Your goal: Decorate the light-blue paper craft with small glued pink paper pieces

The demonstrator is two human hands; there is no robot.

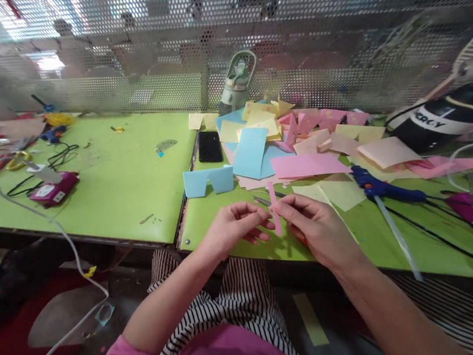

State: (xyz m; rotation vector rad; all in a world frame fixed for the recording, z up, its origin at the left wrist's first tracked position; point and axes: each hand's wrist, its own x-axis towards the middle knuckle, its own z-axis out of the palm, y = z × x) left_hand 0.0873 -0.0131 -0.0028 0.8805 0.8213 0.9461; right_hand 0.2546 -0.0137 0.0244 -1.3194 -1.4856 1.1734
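Note:
My left hand [236, 226] and my right hand [316, 225] meet over the near edge of the green table [125, 178]. Both pinch a narrow pink paper strip [275, 210] that stands upright between their fingertips. Just beyond the strip lie scissors [261, 200], partly hidden by my hands. A blue paper cut-out shaped like glasses [208, 181] rests on the table a little farther out to the left.
Several pink, yellow and blue paper sheets [301, 141] are piled at the back. A black phone [209, 146], a blue glue gun [380, 188], a bottle [236, 83] and a perforated metal screen [246, 39] surround them. A magenta device [54, 190] with cables sits left.

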